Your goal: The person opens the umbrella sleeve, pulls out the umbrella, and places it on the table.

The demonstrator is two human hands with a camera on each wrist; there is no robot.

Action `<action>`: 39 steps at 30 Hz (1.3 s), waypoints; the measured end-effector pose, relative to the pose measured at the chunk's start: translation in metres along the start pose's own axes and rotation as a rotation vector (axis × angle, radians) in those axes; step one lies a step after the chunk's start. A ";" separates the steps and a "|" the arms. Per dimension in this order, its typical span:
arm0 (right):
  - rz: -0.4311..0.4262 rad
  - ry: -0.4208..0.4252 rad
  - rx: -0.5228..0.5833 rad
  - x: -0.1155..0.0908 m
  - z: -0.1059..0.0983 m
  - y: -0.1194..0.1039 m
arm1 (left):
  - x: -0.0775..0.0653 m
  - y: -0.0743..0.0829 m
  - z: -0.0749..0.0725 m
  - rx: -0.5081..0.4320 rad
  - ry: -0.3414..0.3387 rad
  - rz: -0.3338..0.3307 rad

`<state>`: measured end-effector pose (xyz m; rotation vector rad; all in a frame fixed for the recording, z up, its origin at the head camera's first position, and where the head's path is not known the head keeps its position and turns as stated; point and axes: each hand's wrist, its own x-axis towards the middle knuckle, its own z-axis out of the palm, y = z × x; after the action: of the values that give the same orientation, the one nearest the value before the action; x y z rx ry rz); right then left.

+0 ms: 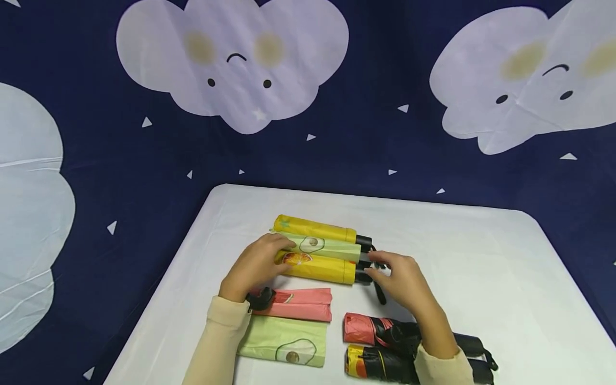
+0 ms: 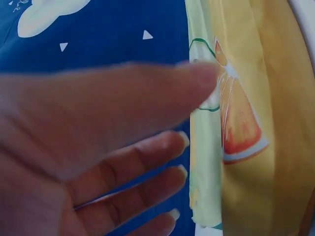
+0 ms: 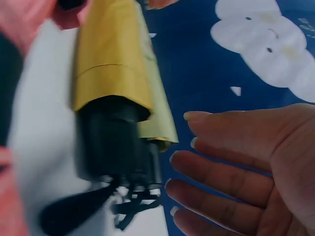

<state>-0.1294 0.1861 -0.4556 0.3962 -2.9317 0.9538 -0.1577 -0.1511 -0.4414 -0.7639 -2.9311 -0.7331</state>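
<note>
Three folded umbrellas lay side by side mid-counter, long axes running left-right, black handles at the right end: far yellow umbrella (image 1: 315,229), green avocado umbrella (image 1: 327,246) in the middle, near yellow orange-print umbrella (image 1: 320,267). Left hand (image 1: 255,264) sat at the left ends of the green and near yellow ones, fingers fairly straight and resting on the fabric tips, not curled round anything; left wrist view showed fingers relaxed beside the orange print. Right hand (image 1: 401,280) was at the opposite end, just right of the black handles (image 1: 364,259), fingers extended toward them, palm open, holding nothing; contact with the handles could not be told. Right wrist view showed the near handle and its strap just beside the fingertips (image 3: 179,157). So the bundle lay between the two hands, each hand at one end of its long axis. Both forearms came in from the near edge of the white counter (image 1: 505,267). Nearer: a pink sleeve (image 1: 300,303) and a green avocado sleeve (image 1: 284,347) under the left arm, two more folded umbrellas (image 1: 375,347) under the right wrist
</note>
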 end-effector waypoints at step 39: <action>-0.043 -0.141 -0.091 0.002 0.028 0.023 | -0.002 -0.038 0.023 -0.130 -0.107 -0.038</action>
<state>-0.1359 0.1873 -0.4908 0.5415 -3.0642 0.8165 -0.1713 -0.1710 -0.4783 -0.7827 -3.0251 -0.9225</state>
